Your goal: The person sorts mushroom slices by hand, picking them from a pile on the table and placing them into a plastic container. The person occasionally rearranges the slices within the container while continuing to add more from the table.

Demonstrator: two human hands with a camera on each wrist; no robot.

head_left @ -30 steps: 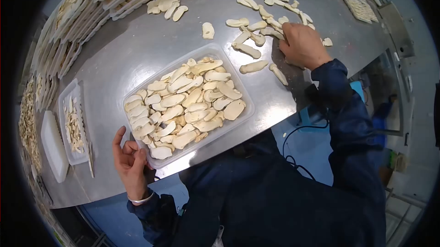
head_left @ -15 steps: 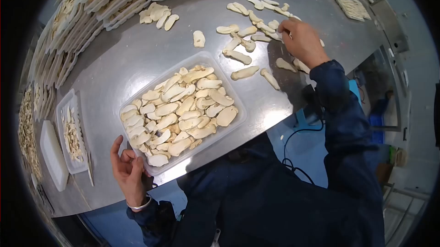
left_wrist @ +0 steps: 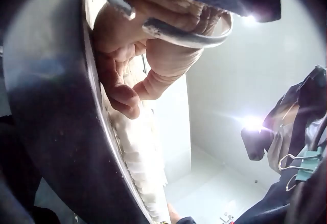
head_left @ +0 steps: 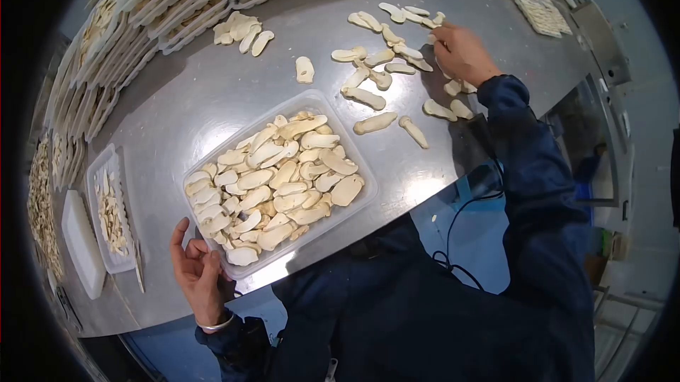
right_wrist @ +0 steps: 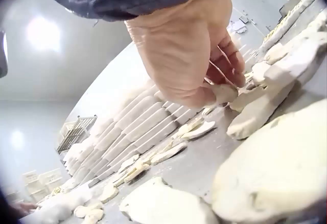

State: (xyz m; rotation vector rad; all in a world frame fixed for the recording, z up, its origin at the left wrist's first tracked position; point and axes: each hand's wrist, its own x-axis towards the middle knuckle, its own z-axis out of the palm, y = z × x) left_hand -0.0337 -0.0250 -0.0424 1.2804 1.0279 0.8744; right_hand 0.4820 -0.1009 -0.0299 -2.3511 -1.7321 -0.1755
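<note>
In the head view a clear plastic tray [head_left: 370, 191] full of pale mushroom slices [head_left: 273, 183] lies near the table's front edge. My left hand [head_left: 196, 276] is at its near left corner, index finger raised and the others loosely bent. In the left wrist view the thumb and fingertips [left_wrist: 125, 98] are close beside the tray side. At the far right my right hand [head_left: 464, 54] reaches into loose mushroom slices [head_left: 365, 97]. Its thumb and fingers pinch a mushroom slice [right_wrist: 225, 94], partly hidden by the hand in the right wrist view.
Stacked filled trays [head_left: 191, 13] line the back and left of the metal table [head_left: 177, 113]. A small pile of slices [head_left: 237, 29] and one lone slice [head_left: 304, 70] lie beyond the tray. A white tray of scraps [head_left: 113, 219], a white foam block [head_left: 81, 244] and a knife [head_left: 139, 268] sit left.
My right hand has shifted farther back over the loose slices, and several slices now show beside and below its wrist. The left hand stays by the tray corner. The head view has shifted slightly.
</note>
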